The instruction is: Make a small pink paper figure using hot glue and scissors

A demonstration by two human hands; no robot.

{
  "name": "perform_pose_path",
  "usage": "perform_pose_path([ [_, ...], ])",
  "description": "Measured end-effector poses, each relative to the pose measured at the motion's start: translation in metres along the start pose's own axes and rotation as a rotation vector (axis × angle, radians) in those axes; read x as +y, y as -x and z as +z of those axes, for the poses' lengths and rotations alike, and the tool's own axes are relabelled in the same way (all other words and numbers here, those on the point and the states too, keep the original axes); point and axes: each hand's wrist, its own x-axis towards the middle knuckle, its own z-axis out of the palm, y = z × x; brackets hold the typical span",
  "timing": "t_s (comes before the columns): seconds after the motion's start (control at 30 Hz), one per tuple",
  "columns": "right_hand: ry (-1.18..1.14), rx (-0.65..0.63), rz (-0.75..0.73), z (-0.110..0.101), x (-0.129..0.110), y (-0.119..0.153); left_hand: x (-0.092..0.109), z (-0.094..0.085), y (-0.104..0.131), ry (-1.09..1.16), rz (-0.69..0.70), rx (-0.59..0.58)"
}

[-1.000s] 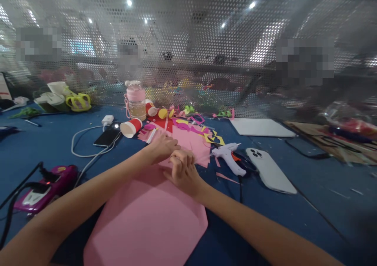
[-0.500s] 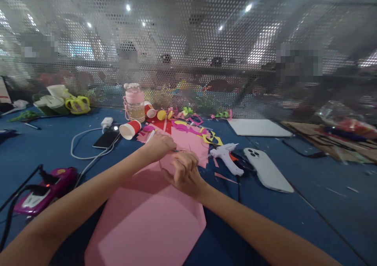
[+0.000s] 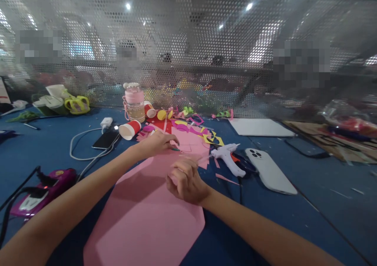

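A large pink paper sheet (image 3: pixel 144 219) with cut corners lies in front of me. My left hand (image 3: pixel 159 143) is over the smaller pink paper (image 3: pixel 191 140) beyond it. Its fingers are bent but apart, and a small thin green thing (image 3: pixel 176 149) shows just under the fingertips. Curled closed over the large sheet is my right hand (image 3: pixel 187 181); whatever its fingers hold, if anything, is hidden. To its right lies a white hot glue gun (image 3: pixel 228 158), a clear glue stick at its back end pointing towards my hand.
Beyond my hands are a red paper cup (image 3: pixel 130 129), a pink bottle (image 3: pixel 134 103) and a yellow paper cutout (image 3: pixel 213 139). A white phone (image 3: pixel 269 171) lies right, a black phone (image 3: pixel 106 136) and purple power strip (image 3: pixel 44 193) left. A perforated metal screen (image 3: pixel 188 42) stands behind.
My hands have moved apart: the right came back towards me and curled up, while the left shifted slightly away. More of the smaller pink paper shows between them.
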Motion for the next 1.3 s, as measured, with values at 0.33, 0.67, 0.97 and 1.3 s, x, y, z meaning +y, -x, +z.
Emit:
perform_pose_path([
  [0.33, 0.025, -0.127, 0.662, 0.013, 0.028, 0.001, -0.011, -0.005, 0.001, 0.051, 0.029, 0.100],
  [0.67, -0.236, -0.024, 0.860, 0.016, 0.033, 0.006, -0.019, -0.002, -0.002, 0.115, -0.015, 0.154],
  [0.97, -0.637, 0.045, 1.414, 0.019, 0.054, -0.003, -0.009, -0.002, -0.001, -0.030, 0.098, 0.078],
  [1.3, -0.994, -0.229, 1.502, 0.013, 0.063, -0.016, -0.004, -0.006, 0.000, -0.019, 0.018, 0.127],
])
